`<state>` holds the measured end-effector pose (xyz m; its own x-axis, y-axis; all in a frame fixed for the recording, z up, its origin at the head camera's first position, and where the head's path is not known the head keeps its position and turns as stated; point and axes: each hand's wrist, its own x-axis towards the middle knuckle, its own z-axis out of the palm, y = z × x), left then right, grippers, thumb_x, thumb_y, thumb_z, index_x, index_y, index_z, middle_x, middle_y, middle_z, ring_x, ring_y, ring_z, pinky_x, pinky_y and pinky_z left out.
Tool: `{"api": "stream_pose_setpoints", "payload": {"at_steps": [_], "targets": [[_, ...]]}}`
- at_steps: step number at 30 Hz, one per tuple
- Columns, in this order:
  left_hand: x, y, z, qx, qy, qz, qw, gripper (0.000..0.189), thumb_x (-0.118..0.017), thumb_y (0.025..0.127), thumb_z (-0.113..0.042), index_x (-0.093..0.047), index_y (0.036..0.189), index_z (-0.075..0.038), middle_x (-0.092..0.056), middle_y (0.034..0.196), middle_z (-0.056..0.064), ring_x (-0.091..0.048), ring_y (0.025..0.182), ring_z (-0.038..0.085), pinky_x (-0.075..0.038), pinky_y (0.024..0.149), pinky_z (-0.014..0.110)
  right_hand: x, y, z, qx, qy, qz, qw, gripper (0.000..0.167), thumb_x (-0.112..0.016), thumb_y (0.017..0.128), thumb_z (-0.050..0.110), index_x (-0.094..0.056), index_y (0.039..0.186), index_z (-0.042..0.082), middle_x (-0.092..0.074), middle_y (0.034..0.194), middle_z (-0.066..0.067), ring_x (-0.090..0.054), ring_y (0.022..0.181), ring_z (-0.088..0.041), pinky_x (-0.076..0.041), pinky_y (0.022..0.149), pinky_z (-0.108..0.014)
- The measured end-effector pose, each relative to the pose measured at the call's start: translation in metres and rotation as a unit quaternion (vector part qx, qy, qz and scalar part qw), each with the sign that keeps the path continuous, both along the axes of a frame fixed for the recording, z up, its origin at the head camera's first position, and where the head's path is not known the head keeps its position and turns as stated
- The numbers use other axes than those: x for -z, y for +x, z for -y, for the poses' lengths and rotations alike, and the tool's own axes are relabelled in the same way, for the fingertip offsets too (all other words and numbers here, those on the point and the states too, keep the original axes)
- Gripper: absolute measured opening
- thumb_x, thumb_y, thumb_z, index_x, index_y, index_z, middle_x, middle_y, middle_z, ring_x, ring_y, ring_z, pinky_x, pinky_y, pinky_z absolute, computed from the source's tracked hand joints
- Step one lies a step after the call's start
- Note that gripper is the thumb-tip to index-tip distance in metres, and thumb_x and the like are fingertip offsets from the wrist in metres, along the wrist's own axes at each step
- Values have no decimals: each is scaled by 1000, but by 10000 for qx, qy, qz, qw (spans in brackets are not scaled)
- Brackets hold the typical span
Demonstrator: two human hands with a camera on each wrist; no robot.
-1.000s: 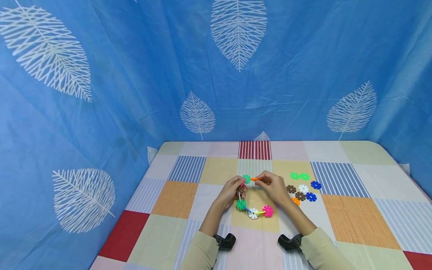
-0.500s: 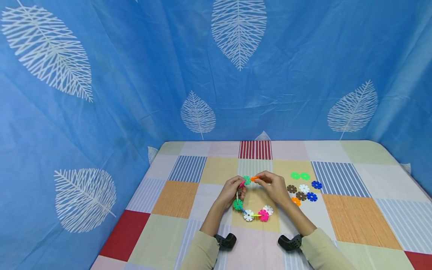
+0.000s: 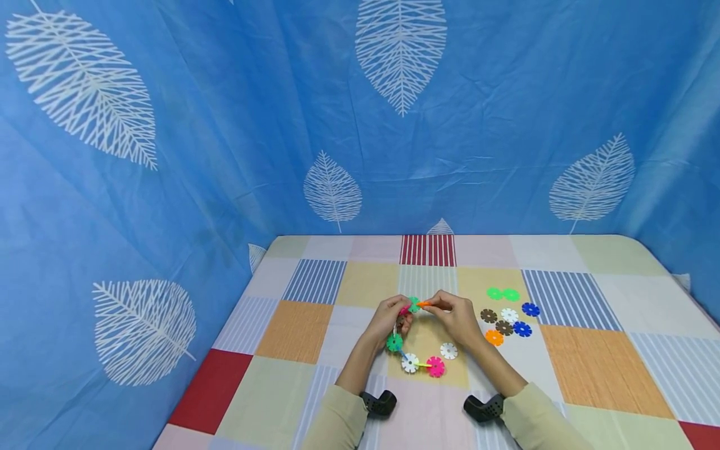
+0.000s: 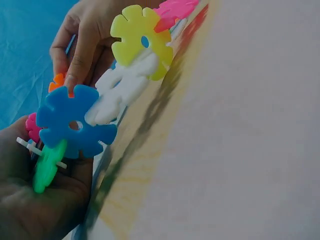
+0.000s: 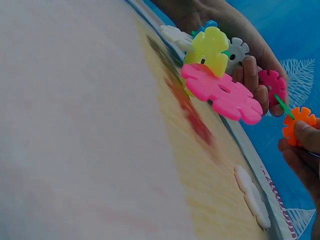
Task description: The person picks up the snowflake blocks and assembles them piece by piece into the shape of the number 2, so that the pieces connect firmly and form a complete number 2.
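Both hands work on a chain of slotted plastic flower discs. My left hand [image 3: 384, 322] pinches a dark pink disc [image 5: 272, 86] near one end, beside a green disc [image 3: 414, 304]. With thumb and fingertips, my right hand [image 3: 458, 317] pinches an orange disc [image 5: 298, 125], its edge right at that green disc. From the left hand the chain hangs toward the person: another green disc [image 3: 394, 342], a blue disc [image 4: 75, 121], a white disc [image 4: 120, 92], a yellow disc [image 4: 137, 37] and a bright pink end disc [image 5: 222, 94]. The left palm partly hides a brown disc.
Under the chain's free end, a loose white disc [image 3: 448, 350] lies on the patchwork tablecloth [image 3: 354, 250]. Right of the right hand lie several loose discs: green discs [image 3: 495, 293], brown discs [image 3: 489, 315], a white disc [image 3: 509, 315], blue discs [image 3: 522, 329] and an orange disc [image 3: 494, 337].
The chain's hanging end has swung left and toward the person, uncovering the loose white disc. The orange disc in my right hand has turned edge-on and moved closer to the green disc.
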<state>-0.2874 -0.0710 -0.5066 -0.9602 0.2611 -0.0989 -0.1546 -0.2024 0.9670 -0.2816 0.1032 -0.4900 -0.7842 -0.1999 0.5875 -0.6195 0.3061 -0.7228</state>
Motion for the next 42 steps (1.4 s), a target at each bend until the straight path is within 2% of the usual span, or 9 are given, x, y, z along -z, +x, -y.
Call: {"api": "stream_pose_setpoints", "payload": {"at_steps": [6, 11, 15, 21, 26, 30, 34, 38, 42], "targets": [[0, 1, 0, -174, -34, 60, 9998, 18, -49, 92, -14, -53, 76, -5, -54, 57, 2, -46, 42, 7, -41, 42, 18, 11, -10, -12, -134, 419, 261, 9987, 13, -72, 79, 10, -69, 92, 9, -70, 87, -2, -67, 78, -21, -54, 71, -30], [1, -1, 4, -360, -160, 27, 9992, 19, -47, 95, -14, -56, 80, -4, -63, 70, 8, -52, 48, 9, -44, 48, 20, 5, -15, -51, 372, 1362, 352, 9894, 28, -70, 83, 21, -67, 109, 9, -68, 91, -3, -60, 82, -19, -51, 71, -40], [-2, 0, 8, -345, -243, 73, 9991, 18, -46, 95, -12, -53, 84, -1, -64, 75, 11, -52, 52, 9, -45, 50, 21, 8, -13, -89, 835, 1936, 554, 9760, 30, -71, 82, 19, -68, 109, 6, -63, 90, -6, -53, 80, -22, -46, 72, -44], [-22, 10, 8, -390, -363, 72, 9986, 19, -45, 95, -10, -49, 77, -4, -62, 69, 7, -50, 52, 9, -41, 50, 19, 15, -8, -113, 943, 2604, 781, 9577, 26, -73, 80, 18, -69, 100, 2, -58, 89, -7, -50, 81, -24, -41, 65, -36], [-27, 14, 5, -449, -286, 96, 9985, 23, -49, 95, -12, -47, 73, -6, -59, 66, 5, -48, 49, 7, -39, 48, 18, 13, -7, -103, 1325, 2003, 926, 9663, 19, -74, 78, 15, -61, 87, 5, -59, 75, -2, -48, 62, -13, -40, 53, -26], [-25, 14, 4, -448, -251, 62, 9987, 24, -52, 95, -14, -47, 72, -6, -59, 66, 5, -47, 47, 7, -38, 46, 17, 7, -3, -77, 908, 514, 1690, 9801, 21, -69, 83, 13, -62, 98, 1, -64, 81, -11, -59, 62, -13, -51, 54, -24], [-23, 13, 3, -408, -191, -51, 9990, 22, -52, 95, -13, -47, 74, -7, -58, 67, 5, -47, 47, 7, -38, 45, 18, 1, -1, -48, 195, -817, 2590, 9622, 32, -65, 86, 10, -58, 111, -9, -65, 89, -21, -66, 69, -23, -55, 63, -34], [-21, 13, 2, -331, -138, -159, 9992, 20, -51, 95, -11, -48, 75, -7, -57, 66, 4, -46, 47, 7, -38, 46, 18, 0, 0, -29, 48, -1142, 3011, 9467, 32, -63, 87, 6, -57, 114, -11, -66, 85, -21, -67, 65, -24, -55, 64, -36], [-19, 12, 1, -288, 8, -210, 9994, 19, -51, 94, -8, -48, 76, -5, -56, 63, 3, -46, 46, 7, -39, 46, 17, 2, 2, -21, 3, -1224, 3123, 9421, 31, -63, 87, 5, -58, 113, -10, -66, 85, -22, -66, 65, -24, -55, 64, -34]]}}
